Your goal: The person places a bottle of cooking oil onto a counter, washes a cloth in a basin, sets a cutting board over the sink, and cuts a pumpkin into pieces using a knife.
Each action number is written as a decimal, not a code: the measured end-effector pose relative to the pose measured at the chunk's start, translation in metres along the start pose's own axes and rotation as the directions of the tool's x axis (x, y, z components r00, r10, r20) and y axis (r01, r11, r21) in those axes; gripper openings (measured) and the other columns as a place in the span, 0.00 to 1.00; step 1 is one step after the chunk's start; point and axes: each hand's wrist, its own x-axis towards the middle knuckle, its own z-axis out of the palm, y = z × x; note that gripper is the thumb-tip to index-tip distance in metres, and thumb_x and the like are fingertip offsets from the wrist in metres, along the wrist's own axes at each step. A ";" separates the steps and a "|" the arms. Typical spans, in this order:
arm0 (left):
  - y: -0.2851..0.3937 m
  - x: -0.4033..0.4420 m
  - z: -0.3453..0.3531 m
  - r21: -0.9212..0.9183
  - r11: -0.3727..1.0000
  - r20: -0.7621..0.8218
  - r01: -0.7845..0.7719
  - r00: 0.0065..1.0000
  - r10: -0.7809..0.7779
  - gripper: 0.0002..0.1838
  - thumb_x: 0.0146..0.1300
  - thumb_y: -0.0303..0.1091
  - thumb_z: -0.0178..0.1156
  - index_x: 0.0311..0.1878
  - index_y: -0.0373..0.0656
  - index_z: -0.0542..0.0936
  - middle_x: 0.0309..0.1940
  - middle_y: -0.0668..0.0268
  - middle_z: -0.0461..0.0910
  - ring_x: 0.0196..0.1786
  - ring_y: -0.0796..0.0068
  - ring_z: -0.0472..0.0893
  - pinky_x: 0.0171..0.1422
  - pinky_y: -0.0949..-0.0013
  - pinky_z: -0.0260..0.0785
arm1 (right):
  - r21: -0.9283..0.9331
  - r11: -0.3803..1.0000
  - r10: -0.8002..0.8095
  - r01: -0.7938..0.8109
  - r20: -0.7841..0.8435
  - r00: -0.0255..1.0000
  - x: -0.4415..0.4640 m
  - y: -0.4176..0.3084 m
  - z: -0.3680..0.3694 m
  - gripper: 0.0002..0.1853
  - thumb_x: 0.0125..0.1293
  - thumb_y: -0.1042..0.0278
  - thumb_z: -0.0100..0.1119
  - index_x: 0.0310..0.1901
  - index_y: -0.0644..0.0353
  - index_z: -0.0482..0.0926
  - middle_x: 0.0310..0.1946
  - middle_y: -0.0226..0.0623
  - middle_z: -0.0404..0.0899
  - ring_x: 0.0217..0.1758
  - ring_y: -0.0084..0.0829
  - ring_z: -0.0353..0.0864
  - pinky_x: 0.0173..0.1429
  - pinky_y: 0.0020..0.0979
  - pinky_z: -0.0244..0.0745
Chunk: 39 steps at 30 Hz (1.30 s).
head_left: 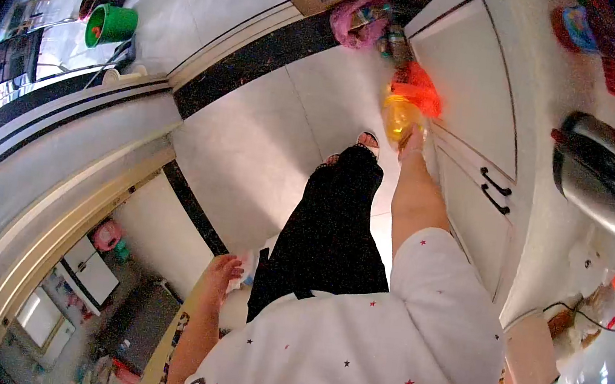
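My right hand (411,141) reaches down beside the white cabinet and is closed on a clear bottle of yellow liquid (400,116). A red-orange plastic bag (419,88) lies against the bottle's far side. Past it, a pink bag (360,22) with items in it rests on the floor in the corner. My left hand (223,273) hangs low at the left of my body, its fingers apart and slightly curled, close to the door frame. Nothing shows in its grasp.
White cabinet doors (479,83) with black handles (496,191) stand at the right. A silver appliance (597,179) sits above on the counter. Green buckets (111,25) are beyond the doorway at the upper left. A pale tiled floor (253,133) lies around my feet.
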 end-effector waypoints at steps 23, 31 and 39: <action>0.161 -0.172 0.314 0.203 0.395 0.963 -0.896 0.110 -0.246 0.26 0.62 0.40 0.58 0.60 0.40 0.65 0.52 0.60 0.73 0.51 0.69 0.75 0.55 0.69 0.66 | -0.240 0.370 -0.920 0.897 -0.230 0.318 -0.768 -0.147 -0.355 0.15 0.58 0.68 0.61 0.43 0.70 0.77 0.29 0.30 0.77 0.27 0.17 0.70 0.33 0.19 0.68; -0.016 -0.412 0.402 0.411 0.655 0.673 -0.634 -0.274 -0.687 0.36 0.60 0.47 0.60 0.65 0.45 0.55 0.58 0.59 0.68 0.54 0.60 0.74 0.54 0.57 0.71 | -0.091 -0.046 -0.992 0.995 -0.113 -0.056 -0.891 -0.151 -0.558 0.19 0.70 0.70 0.42 0.57 0.75 0.65 0.28 0.35 0.75 0.10 0.14 0.56 0.34 0.13 0.71; -0.126 -0.550 0.539 0.372 0.876 0.826 -0.307 -0.320 -0.463 0.23 0.65 0.35 0.51 0.58 0.31 0.64 0.53 0.47 0.71 0.54 0.51 0.74 0.61 0.58 0.69 | -0.181 -0.142 -0.967 0.973 -0.184 -0.175 -0.933 -0.221 -0.744 0.10 0.66 0.71 0.46 0.44 0.69 0.67 0.24 0.33 0.71 0.16 0.20 0.62 0.34 0.19 0.69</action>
